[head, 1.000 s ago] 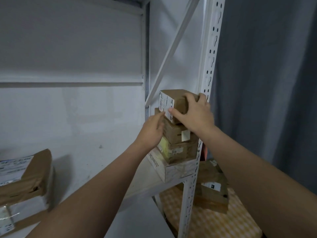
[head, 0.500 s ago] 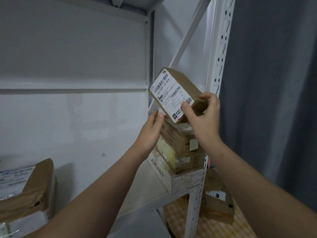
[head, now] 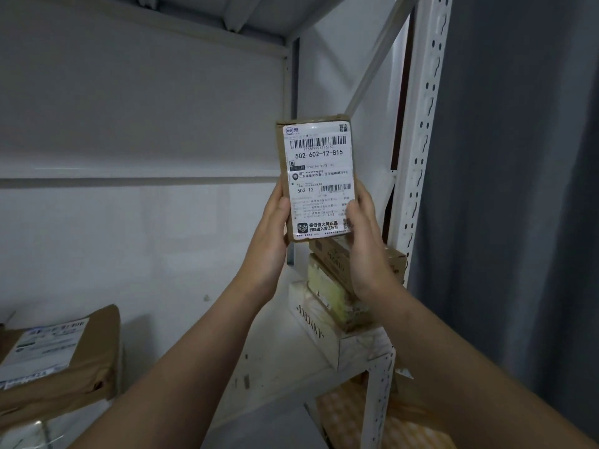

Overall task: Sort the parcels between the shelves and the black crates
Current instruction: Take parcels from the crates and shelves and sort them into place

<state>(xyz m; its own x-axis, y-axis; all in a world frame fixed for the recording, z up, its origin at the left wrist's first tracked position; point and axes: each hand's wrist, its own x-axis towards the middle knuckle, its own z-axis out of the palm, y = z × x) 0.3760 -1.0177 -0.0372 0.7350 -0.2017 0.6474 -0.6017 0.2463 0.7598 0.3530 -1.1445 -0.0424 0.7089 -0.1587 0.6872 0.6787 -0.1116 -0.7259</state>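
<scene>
A small brown cardboard parcel [head: 319,176] with a white shipping label stands upright in the air, label facing me, above a stack of parcels [head: 337,286] on the white shelf [head: 275,358]. My left hand [head: 270,234] grips its lower left edge. My right hand [head: 364,247] grips its lower right edge, thumb on the label. The stack holds two brown boxes on a white box at the shelf's right end. No black crates are in view.
A white perforated shelf upright [head: 418,150] and a diagonal brace [head: 372,59] stand right of the parcel. A grey curtain [head: 525,189] hangs on the far right. Brown paper-wrapped parcels [head: 58,364] lie at the shelf's left. A chequered yellow surface [head: 411,429] shows below.
My right hand lifted the top parcel off the stack and turned it upright with its label toward me. My left hand moved from the stack onto the parcel's left edge.
</scene>
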